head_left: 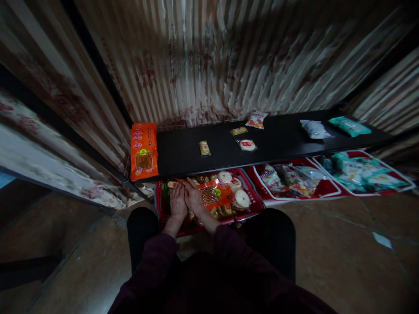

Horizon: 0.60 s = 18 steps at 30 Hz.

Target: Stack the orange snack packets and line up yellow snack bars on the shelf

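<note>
Both my hands are close together over the left part of a red basket (258, 205) of packaged snacks. My left hand (178, 203) has its fingers bent down, with a bit of orange wrapping just beyond them. Touching it, my right hand (194, 196) is also closed, its fingertips pointing into the basket. What the fingers hold, if anything, is hidden. Right beside my right hand lies an orange snack packet (225, 193) with a window showing brown sticks. Round white wrapped crackers (242, 198) and small gold-wrapped snacks (226, 209) lie around it.
A black shelf (180, 163) runs behind the baskets. On it are stacked orange packets (144, 150), small yellow packs (204, 148), a round cracker (247, 145), and several bags (257, 119). To the right stand baskets with snack bags (294, 179) and green packets (356, 172).
</note>
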Motion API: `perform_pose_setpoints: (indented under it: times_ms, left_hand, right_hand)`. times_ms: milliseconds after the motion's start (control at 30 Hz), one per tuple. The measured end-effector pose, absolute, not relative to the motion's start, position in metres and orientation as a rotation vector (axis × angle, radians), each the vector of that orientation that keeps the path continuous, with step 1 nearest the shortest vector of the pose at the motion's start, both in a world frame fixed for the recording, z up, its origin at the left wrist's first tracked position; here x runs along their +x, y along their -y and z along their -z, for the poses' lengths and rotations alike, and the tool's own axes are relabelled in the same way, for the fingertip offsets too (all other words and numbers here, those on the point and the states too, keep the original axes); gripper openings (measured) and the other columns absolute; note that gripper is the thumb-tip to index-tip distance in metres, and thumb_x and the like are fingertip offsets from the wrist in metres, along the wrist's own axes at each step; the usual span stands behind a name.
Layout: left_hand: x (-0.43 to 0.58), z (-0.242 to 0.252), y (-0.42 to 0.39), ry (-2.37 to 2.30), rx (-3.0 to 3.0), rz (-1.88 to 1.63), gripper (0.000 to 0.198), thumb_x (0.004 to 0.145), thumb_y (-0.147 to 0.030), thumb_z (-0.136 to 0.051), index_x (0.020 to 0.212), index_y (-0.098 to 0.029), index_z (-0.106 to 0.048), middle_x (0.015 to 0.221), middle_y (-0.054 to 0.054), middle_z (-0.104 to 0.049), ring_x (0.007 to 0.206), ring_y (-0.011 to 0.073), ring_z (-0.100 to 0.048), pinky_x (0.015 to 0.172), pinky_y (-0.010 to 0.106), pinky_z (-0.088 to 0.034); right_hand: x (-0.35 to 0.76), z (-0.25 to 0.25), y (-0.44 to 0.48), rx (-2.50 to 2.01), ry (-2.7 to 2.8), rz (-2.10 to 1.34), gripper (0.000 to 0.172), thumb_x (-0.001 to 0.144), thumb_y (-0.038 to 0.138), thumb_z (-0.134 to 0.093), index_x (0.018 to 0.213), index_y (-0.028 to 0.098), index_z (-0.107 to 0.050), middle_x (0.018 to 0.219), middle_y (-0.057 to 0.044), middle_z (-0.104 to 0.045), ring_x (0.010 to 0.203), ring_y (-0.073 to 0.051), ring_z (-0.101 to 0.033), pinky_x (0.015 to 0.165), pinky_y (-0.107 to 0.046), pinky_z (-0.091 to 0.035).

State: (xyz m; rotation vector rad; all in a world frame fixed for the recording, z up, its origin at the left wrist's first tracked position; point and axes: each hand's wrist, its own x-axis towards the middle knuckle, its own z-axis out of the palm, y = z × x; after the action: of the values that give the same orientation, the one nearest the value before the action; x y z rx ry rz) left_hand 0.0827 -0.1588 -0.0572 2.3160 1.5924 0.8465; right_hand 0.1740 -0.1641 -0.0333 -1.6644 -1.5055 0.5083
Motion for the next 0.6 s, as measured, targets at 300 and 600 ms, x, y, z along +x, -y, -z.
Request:
perform_pose_setpoints:
  times_ms: [300,600]
  left_hand:
    - [0.128,0.05,0.171,-1.525,2.197,-0.281,0.044,0.087,-0.008,-0.033,0.125,-0.012,-0.055,0.14,0.015,-0.047,0.137,0.0218,-0.033,0.111,0.038,-0.032]
    - [0.146,0.051,0.174,-1.582,2.117,-0.161,0.042,0.086,-0.008,-0.039,0.124,-0.009,-0.055,0.141,0.021,-0.043,0.133,0.0255,-0.038,0.11,0.04,-0.031]
  right_hand:
    - [0.217,0.067,0.197,-1.94,1.329,-0.583,0.037,0.081,0.009,-0.044,0.109,0.012,-0.067,0.118,-0.013,-0.064,0.113,-0.021,-0.058,0.101,-0.035,-0.044]
    - [0.228,0.081,0.209,-1.959,1.256,-0.593,0.037,0.082,0.011,-0.043,0.109,0.011,-0.067,0.116,-0.014,-0.065,0.107,-0.02,-0.06,0.099,-0.034,-0.044]
